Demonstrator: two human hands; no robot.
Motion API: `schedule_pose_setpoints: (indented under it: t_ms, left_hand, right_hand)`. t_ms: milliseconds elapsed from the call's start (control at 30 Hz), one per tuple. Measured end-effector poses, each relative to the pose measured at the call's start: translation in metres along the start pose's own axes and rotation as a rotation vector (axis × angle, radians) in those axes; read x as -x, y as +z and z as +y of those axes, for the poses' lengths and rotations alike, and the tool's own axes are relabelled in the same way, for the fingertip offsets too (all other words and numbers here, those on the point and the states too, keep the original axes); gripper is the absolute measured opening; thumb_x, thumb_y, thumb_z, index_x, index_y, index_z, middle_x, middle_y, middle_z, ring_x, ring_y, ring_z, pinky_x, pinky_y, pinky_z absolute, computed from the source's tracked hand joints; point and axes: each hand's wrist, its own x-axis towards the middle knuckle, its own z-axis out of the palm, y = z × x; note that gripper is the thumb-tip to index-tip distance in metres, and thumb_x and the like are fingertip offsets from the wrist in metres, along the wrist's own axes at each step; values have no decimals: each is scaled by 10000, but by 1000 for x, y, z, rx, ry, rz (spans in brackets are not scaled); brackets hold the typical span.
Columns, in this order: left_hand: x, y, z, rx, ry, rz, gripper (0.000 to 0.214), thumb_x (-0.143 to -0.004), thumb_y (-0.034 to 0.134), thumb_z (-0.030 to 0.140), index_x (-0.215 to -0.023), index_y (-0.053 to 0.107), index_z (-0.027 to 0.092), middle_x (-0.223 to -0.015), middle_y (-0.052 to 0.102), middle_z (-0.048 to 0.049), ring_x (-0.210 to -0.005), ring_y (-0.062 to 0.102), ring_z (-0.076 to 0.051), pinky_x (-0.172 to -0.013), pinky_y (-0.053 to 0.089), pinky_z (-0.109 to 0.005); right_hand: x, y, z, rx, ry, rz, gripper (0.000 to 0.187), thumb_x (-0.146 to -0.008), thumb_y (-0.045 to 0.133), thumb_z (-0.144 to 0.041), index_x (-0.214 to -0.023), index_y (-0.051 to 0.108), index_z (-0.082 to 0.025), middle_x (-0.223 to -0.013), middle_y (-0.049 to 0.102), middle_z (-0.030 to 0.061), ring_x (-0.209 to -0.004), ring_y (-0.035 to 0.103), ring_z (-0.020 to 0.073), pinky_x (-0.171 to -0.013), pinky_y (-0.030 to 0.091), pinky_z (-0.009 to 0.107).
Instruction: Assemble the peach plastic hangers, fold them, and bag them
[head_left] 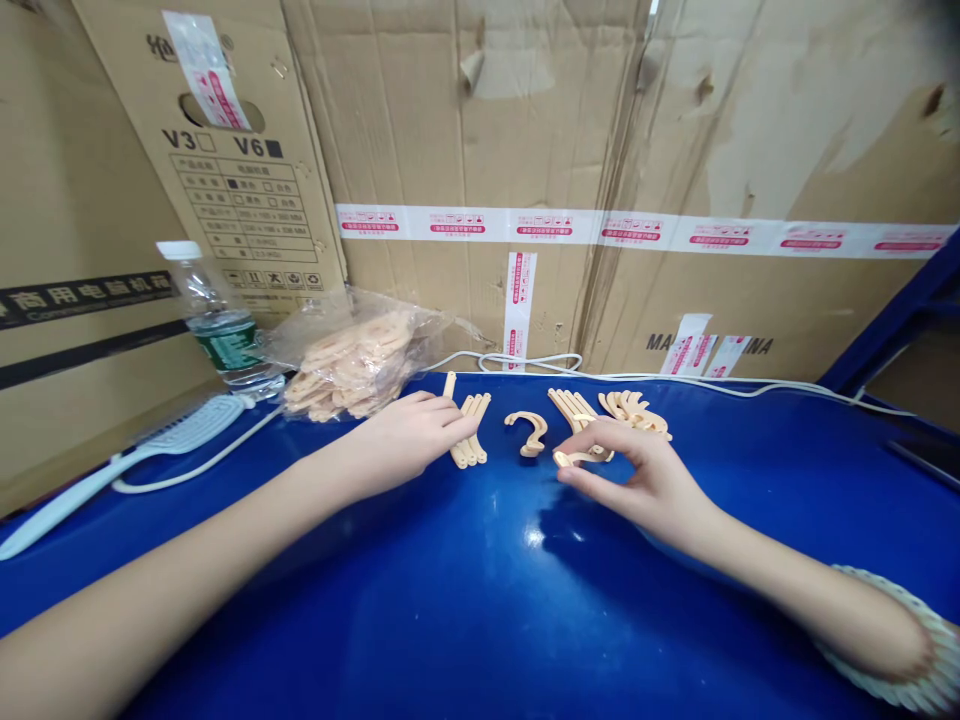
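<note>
My left hand (pixel 409 435) rests on the blue table (pixel 480 580), fingers together, their tips touching a small row of straight beige plastic pieces (pixel 470 443). My right hand (pixel 637 475) pinches a small beige plastic piece (pixel 574 457) between thumb and forefinger, the other fingers raised. A single hook-shaped beige piece (pixel 529 432) lies between the two hands. Just behind my right hand lie a row of straight beige pieces (pixel 574 405) and a pile of curved ones (pixel 637 412).
A clear plastic bag of beige parts (pixel 360 360) sits at the back left beside a water bottle (pixel 221 325). A pale comb-like brush (pixel 150 445) and white cable (pixel 525 362) lie along the back. Cardboard boxes (pixel 600 150) wall the rear.
</note>
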Motion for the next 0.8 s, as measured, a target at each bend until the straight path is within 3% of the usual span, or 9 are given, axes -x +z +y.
schedule_pose_setpoints:
  t_ms: [433, 667, 800]
  left_hand:
    - [2, 5, 3, 99, -4, -37, 395, -816, 450, -60, -1075, 592, 202, -1076, 645, -65, -983, 641, -203, -802, 519, -287]
    - [2, -1, 5, 115, -15, -74, 151, -871, 527, 129, -1004, 591, 164, -1015, 637, -83, -861, 661, -227, -709, 523, -310]
    - [2, -3, 10, 99, -11, -71, 186, -877, 569, 254, -1032, 571, 152, -1077, 606, -100, -800, 658, -225, -660, 514, -313]
  right_hand:
    - [-3, 1, 7, 180, -148, -48, 129, -908, 604, -241, -1003, 690, -231, -985, 726, 60, -996, 644, 218, -911, 503, 414]
    - [-5, 3, 17, 236, -195, -54, 116, -916, 603, -235, -1002, 678, -215, -990, 721, 55, -1032, 616, 221, -946, 467, 424]
    - [-11, 3, 20, 305, -228, -38, 117, -926, 589, -219, -1014, 666, -209, -993, 729, 55, -1067, 599, 234, -970, 438, 451]
